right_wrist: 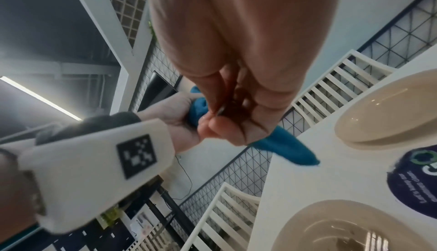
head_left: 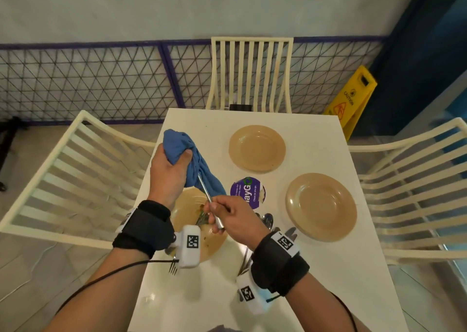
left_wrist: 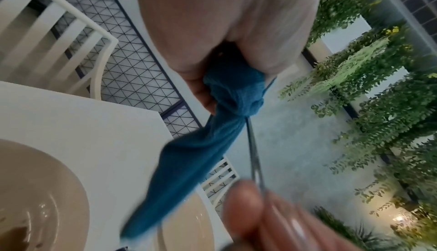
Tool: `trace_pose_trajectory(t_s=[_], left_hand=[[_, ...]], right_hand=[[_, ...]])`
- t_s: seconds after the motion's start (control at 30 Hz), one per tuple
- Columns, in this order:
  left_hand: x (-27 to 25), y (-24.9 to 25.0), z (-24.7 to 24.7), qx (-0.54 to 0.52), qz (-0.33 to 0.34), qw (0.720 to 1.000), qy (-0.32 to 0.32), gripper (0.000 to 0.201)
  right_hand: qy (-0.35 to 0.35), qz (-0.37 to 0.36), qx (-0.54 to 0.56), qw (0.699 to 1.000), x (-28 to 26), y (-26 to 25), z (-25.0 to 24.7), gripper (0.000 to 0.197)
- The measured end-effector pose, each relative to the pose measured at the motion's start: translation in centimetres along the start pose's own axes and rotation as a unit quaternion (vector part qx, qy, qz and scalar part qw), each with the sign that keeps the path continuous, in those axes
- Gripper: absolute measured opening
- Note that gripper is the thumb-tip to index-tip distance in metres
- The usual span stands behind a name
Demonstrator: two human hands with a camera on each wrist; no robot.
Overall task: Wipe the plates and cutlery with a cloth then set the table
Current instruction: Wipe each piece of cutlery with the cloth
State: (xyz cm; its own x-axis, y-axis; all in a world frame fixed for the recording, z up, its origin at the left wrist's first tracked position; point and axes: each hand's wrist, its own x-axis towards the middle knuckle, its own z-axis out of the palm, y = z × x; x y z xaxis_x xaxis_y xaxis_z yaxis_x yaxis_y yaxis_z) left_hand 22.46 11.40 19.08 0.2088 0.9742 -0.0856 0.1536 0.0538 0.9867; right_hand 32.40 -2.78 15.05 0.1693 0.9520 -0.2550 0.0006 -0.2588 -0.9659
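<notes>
My left hand [head_left: 171,166] grips a bunched blue cloth [head_left: 187,154] above the table's left side. The cloth [left_wrist: 201,146] wraps the far end of a metal piece of cutlery [head_left: 208,200], so its head is hidden. My right hand [head_left: 227,215] pinches that cutlery's handle over a soiled tan plate [head_left: 187,220] near me. In the left wrist view the thin metal shaft [left_wrist: 254,159] runs from the cloth down to my right fingers [left_wrist: 260,217]. Two clean-looking tan plates [head_left: 257,147] [head_left: 321,206] lie on the white table [head_left: 341,293]. More cutlery [head_left: 267,221] lies under my right wrist.
A purple round sticker [head_left: 246,192] marks the table's middle. A fork [head_left: 173,268] lies by the near plate. Cream slatted chairs stand at the left [head_left: 63,180], far [head_left: 250,74] and right [head_left: 417,192] sides. A yellow caution sign [head_left: 353,99] stands on the floor at the right.
</notes>
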Motion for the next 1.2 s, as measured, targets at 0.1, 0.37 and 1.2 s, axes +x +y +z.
trace_pose_trajectory(t_s=[0.1, 0.37, 1.2], left_hand=[[-1.3, 0.2, 0.8, -0.053, -0.029, 0.998, 0.021, 0.029], [-0.8, -0.6, -0.1, -0.105, -0.064, 0.991, 0.050, 0.030], [-9.6, -4.5, 1.6, 0.159, 0.002, 0.950, -0.267, 0.021]], right_hand=[[0.014, 0.002, -0.014, 1.000, 0.5, -0.6, 0.2, 0.025], [0.015, -0.007, -0.011, 1.000, -0.7, -1.5, 0.6, 0.027], [0.293, 0.005, 0.014, 0.956, 0.4, -1.0, -6.6, 0.028]])
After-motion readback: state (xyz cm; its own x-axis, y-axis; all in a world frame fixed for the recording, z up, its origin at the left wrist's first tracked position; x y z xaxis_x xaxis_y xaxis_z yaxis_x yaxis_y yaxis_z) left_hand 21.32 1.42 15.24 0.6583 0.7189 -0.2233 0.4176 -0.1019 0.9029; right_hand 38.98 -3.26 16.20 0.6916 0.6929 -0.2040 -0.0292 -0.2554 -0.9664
